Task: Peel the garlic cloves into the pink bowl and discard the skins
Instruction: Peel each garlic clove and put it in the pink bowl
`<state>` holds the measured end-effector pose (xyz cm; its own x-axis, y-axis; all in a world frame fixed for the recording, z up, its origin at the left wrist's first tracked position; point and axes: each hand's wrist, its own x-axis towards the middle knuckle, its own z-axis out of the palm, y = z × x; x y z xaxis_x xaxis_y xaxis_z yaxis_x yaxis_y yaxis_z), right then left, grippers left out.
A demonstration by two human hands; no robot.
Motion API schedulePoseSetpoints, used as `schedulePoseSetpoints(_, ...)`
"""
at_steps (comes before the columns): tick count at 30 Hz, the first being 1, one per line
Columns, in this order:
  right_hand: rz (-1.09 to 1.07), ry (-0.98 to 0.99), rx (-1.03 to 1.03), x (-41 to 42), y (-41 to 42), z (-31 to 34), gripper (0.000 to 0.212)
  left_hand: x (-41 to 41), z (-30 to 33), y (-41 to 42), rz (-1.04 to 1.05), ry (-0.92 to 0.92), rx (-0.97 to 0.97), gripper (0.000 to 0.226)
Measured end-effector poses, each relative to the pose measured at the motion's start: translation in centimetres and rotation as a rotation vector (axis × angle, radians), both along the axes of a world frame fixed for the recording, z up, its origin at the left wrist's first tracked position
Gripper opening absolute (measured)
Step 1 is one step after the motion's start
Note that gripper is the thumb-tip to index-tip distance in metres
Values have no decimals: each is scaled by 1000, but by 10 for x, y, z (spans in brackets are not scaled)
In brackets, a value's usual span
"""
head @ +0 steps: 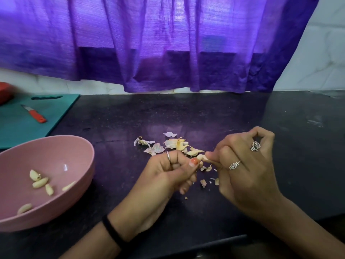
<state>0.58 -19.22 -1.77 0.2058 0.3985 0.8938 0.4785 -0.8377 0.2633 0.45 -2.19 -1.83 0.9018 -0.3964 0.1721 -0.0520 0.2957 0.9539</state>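
left hand (168, 171): fingers curled, thumb pinching clove (202, 157), centre frame
right hand (242, 165): fingertips pinching clove's skin
pink bowl (82, 146): lower left, peeled cloves (40, 182) inside
risk: bowl well apart; slippery clove could drop among skins (171, 144)

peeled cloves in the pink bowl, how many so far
5 peeled garlic cloves lie in the pink bowl: four clustered near the middle, one nearer the front rim at the left. None seems hidden.

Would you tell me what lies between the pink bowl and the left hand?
Only bare dark counter separates the pink bowl from the left hand, as the head view shows.
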Motion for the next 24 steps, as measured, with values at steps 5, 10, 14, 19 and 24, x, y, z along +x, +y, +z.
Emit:
schedulePoseSetpoints(5, 20, 143, 75, 0, 3, -3, 11, 4, -7, 3, 255, -406, 266, 14)
schedulePoseSetpoints(10, 377, 983, 883, -15, 24, 8, 17, 14, -14, 10, 683, -1293, 780, 18)
schedulePoseSetpoints(14, 489, 1130, 1097, -18, 24, 8, 13, 9, -14, 7, 720, -1240, 774, 15)
schedulePoseSetpoints(19, 117, 459, 320, -8, 12, -1, 12, 5, -8, 0, 529, -653, 490, 23)
schedulePoseSetpoints(24, 66, 306, 156, -5, 7, -4, 18, 12, -6, 14, 529, -491, 382, 27)
